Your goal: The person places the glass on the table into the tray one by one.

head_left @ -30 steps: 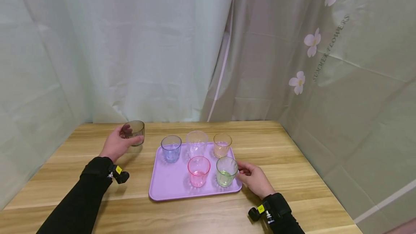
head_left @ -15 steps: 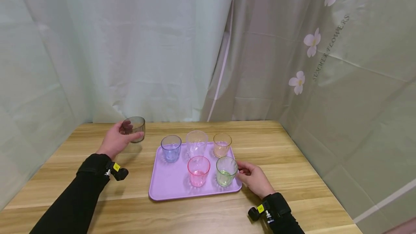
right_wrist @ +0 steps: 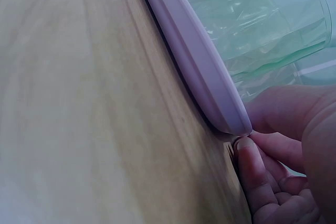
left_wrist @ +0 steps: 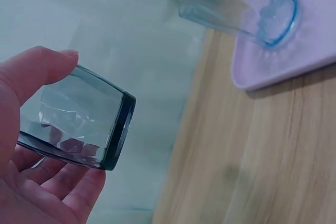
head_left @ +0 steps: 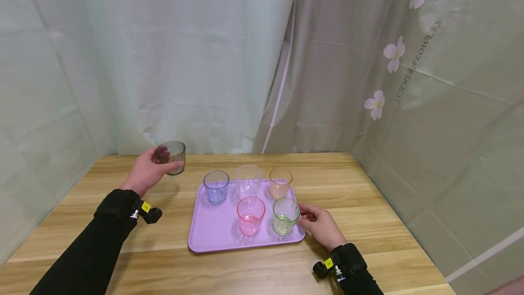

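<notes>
My left hand (head_left: 143,174) holds a smoky grey glass (head_left: 178,155) by its sides, raised over the back left of the table. In the left wrist view the thumb lies on one side of this grey glass (left_wrist: 89,100) and the fingers on the other. My right hand (head_left: 323,229) grips the right edge of a purple tray (head_left: 213,231), beside a green glass (head_left: 285,223). The right wrist view has its fingertips right at the tray's rim (right_wrist: 231,108). Also upright on the tray are a pink glass (head_left: 250,224), blue glass (head_left: 216,192), clear glass (head_left: 247,185) and amber glass (head_left: 280,188).
The wooden table (head_left: 245,272) reaches back to a pale curtain (head_left: 196,81). Another curtain (head_left: 450,149), printed with flowers, hangs along the right side. Tray and glasses take up the table's middle.
My left hand has risen slightly with the grey glass, moving a bit away from me. My right hand, the tray and the glasses on it stay put.
</notes>
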`<state>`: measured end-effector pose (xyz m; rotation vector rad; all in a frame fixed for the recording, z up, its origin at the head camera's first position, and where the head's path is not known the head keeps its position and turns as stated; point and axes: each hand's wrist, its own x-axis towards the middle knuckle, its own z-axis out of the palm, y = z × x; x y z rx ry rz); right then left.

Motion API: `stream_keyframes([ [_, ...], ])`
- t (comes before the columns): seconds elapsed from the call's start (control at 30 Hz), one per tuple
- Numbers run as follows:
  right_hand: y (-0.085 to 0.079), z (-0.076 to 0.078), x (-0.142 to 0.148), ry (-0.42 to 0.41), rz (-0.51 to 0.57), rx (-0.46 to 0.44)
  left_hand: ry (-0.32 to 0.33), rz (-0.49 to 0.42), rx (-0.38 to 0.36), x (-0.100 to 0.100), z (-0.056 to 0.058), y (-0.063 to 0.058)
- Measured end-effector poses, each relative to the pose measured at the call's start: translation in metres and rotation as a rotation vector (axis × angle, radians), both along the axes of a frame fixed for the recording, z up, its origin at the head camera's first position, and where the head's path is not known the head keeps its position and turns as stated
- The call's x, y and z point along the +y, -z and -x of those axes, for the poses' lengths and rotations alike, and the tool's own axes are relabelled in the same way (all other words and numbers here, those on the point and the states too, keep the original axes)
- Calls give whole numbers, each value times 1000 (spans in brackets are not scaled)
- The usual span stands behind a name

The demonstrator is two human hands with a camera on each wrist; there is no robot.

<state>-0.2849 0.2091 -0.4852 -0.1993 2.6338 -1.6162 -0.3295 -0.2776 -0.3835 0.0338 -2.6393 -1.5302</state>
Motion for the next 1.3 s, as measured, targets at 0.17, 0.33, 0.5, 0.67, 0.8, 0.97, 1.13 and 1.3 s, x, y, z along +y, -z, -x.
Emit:
stream_keyframes([
  [0.17, 1, 0, 0, 2, -3, -5, 15, -3, 7, 4, -1, -7],
  [0.33, 1, 1, 0, -1, 1, -1, 31, -2, 11, 8, -3, -15],
  [0.5, 2, 2, 0, -4, 3, 3, 57, -9, 14, 13, -7, -21],
  [0.67, 3, 2, 0, -9, 2, 7, 80, -7, 22, 18, -10, -27],
  [0.8, 2, 2, 0, -8, 7, 3, 101, -12, 33, 22, -13, -33],
  [0.97, 1, 1, 0, -8, 2, 4, 124, -10, 48, 30, -17, -40],
  [1.13, 1, 1, 0, 1, 6, -6, 146, -14, 56, 39, -23, -46],
  [1.3, 1, 0, 1, 3, 16, -7, 166, -18, 64, 47, -27, -51],
])
